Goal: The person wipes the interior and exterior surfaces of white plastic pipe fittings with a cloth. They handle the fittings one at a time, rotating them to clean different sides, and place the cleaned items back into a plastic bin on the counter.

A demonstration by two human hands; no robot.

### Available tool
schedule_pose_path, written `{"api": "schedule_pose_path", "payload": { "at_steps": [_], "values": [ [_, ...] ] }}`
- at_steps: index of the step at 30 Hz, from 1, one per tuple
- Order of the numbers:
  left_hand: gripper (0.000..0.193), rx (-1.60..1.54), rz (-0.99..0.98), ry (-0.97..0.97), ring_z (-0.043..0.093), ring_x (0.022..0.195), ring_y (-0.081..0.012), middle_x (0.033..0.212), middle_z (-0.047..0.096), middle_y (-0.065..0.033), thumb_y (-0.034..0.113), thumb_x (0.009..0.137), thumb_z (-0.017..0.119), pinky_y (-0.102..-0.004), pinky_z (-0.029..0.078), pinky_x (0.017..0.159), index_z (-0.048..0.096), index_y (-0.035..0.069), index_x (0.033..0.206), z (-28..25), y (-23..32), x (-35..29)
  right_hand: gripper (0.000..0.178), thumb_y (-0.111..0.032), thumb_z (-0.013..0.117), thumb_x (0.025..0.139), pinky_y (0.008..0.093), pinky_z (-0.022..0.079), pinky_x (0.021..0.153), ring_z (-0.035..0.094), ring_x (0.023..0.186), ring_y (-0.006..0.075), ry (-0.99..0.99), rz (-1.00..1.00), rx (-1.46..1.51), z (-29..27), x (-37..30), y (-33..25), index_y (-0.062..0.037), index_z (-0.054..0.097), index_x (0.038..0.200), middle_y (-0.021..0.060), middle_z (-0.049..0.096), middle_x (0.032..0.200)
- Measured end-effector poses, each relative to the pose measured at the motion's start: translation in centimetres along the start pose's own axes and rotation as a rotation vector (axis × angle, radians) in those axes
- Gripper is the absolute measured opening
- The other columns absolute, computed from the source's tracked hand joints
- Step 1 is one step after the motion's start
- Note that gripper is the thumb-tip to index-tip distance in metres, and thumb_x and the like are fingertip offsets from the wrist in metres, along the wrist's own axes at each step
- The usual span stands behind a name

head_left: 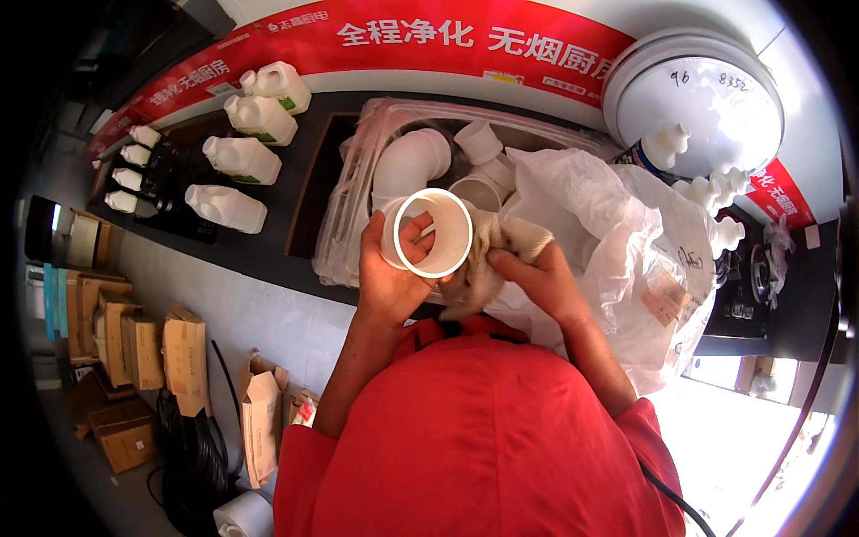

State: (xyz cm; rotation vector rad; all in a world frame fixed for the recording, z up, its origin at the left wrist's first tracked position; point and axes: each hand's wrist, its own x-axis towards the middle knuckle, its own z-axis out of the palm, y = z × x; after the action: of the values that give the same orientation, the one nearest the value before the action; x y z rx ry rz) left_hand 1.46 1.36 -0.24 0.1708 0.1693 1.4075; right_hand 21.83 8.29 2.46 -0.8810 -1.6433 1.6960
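Note:
My left hand [386, 279] is closed round a short white plastic pipe fitting [454, 240], its round open end facing up and some fingers showing through the bore. In my right hand [548, 279] is a crumpled beige cloth [488, 258], pinched by thumb and fingers and lying against the fitting's right side. Both hands are above the near edge of a plastic-wrapped sink [335, 240]. Inside the sink lie a white elbow pipe [410, 163] and several short white fittings [479, 140]. A large white plastic bag [582, 210] spreads over its right part.
White jugs [243, 159] stand on the dark counter [300, 148] at left, with smaller white-topped bottles [136, 155] beyond. Large round white lids [689, 103] lean at the back right near bottles [667, 143]. Cardboard boxes [185, 358] and black tubing [188, 465] lie on the floor at left.

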Motion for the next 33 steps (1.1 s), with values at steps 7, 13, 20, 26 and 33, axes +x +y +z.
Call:
{"api": "schedule_pose_path", "payload": {
  "at_steps": [7,13,20,26,33],
  "values": [
    [0.070,0.248,0.049,0.376,0.063,0.086,-0.0230,0.108,0.062,-0.0121,0.062,0.089,0.039,-0.0331,0.049,0.060,0.049,0.002,0.125,0.8,0.2,0.0,0.026,-0.004,0.062,0.087,0.0267,0.050,0.080,0.060,0.093,0.0108,0.177,-0.190,-0.151,-1.3,-0.2,-3.9,0.0011,0.060,0.113,0.0058,0.066,0.101],
    [0.055,0.393,-0.039,0.464,0.061,0.072,-0.0165,0.091,0.064,-0.0055,0.054,0.095,0.032,-0.0285,0.043,0.051,0.054,0.008,0.117,2.9,-1.6,0.6,0.035,-0.001,0.066,0.081,0.0303,0.050,0.084,0.061,0.098,0.0176,0.053,-0.395,-0.458,1.7,0.5,-5.1,-0.0021,0.058,0.115,0.0080,0.059,0.117],
    [0.044,0.635,-0.047,0.275,0.055,0.067,-0.0101,0.089,0.060,-0.0027,0.044,0.096,0.040,-0.0233,0.039,0.050,0.053,0.007,0.115,0.8,-2.0,-0.2,0.038,-0.006,0.071,0.071,0.0354,0.055,0.068,0.065,0.082,0.0328,0.102,-0.442,-0.763,2.3,1.1,-4.3,-0.0070,0.061,0.109,0.0097,0.062,0.107],
    [0.060,0.878,0.181,0.261,0.055,0.089,-0.0112,0.106,0.055,-0.0058,0.038,0.088,0.062,-0.0251,0.046,0.066,0.038,0.004,0.130,1.8,-2.1,-0.5,0.023,-0.008,0.064,0.079,0.0356,0.053,0.067,0.066,0.080,0.0350,0.231,-0.280,-0.417,2.2,3.1,-0.1,-0.0020,0.064,0.101,0.0172,0.067,0.087],
    [0.063,0.923,0.533,0.347,0.058,0.100,-0.0179,0.121,0.056,-0.0088,0.052,0.092,0.046,-0.0304,0.049,0.068,0.041,0.005,0.133,1.5,0.6,-0.8,0.036,-0.030,0.065,0.081,0.0408,0.049,0.061,0.063,0.066,0.0356,-0.039,0.071,-0.860,0.4,2.1,1.0,0.0063,0.064,0.080,0.0239,0.061,0.070]
  ]
}}
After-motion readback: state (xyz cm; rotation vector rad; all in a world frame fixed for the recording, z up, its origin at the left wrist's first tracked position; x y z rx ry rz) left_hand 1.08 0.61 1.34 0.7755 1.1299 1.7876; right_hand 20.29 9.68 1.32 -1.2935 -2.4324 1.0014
